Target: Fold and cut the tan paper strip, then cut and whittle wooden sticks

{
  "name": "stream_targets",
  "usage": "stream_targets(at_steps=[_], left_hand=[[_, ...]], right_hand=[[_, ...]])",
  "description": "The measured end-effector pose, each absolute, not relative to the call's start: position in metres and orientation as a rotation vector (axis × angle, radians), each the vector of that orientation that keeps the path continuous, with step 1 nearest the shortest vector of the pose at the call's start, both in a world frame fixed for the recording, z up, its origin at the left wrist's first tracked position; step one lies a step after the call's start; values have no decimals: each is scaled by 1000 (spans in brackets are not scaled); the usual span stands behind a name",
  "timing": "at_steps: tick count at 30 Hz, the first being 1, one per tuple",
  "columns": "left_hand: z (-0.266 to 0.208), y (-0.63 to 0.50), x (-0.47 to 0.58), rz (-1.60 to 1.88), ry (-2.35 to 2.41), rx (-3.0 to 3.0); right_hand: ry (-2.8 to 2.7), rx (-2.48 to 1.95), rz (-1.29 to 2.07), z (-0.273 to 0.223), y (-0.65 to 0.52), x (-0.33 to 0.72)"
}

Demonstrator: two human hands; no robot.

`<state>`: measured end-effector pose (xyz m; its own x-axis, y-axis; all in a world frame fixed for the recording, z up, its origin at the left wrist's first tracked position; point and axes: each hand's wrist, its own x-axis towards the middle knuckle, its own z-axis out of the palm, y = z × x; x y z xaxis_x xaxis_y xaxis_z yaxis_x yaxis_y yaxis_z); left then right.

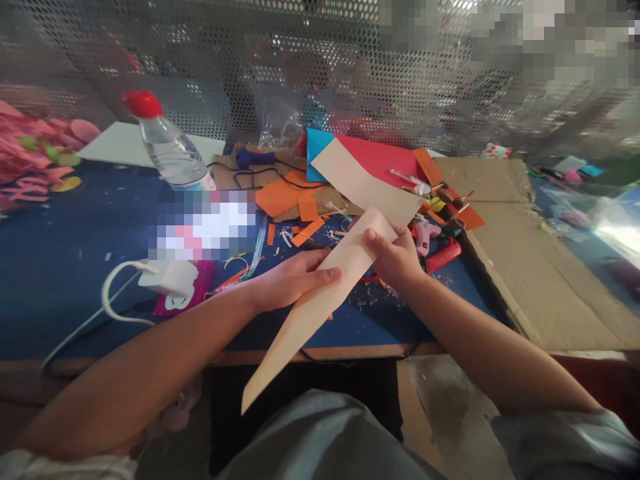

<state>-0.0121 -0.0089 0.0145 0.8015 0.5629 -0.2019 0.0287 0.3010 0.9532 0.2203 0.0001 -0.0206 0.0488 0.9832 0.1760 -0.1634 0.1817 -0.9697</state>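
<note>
A long strip of cream paper slants across the front of the table, its lower end hanging past the edge. My left hand grips its left side about midway, thumb on top and fingers underneath. Near the upper end, my right hand pinches the same strip, thumb pressed on its face; the paper curls over there. Just beyond lies another cream sheet over a red sheet and a blue sheet. A pink glue gun rests right of my right hand.
A red-capped bottle stands at the back left. In front of it are a white plug with a cable and a pixelated bright patch. Orange paper scraps litter the middle. Flattened cardboard covers the right; a perforated metal screen rises behind.
</note>
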Motion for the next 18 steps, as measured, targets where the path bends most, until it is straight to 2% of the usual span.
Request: stream_targets(at_steps=[11,18], left_hand=[[12,-10,-11,388,592,1275],[11,-13,-13,341,524,993]], right_hand=[[-1104,-832,1203,-13,4,214],[-1123,-839,1249,-12,4,214]])
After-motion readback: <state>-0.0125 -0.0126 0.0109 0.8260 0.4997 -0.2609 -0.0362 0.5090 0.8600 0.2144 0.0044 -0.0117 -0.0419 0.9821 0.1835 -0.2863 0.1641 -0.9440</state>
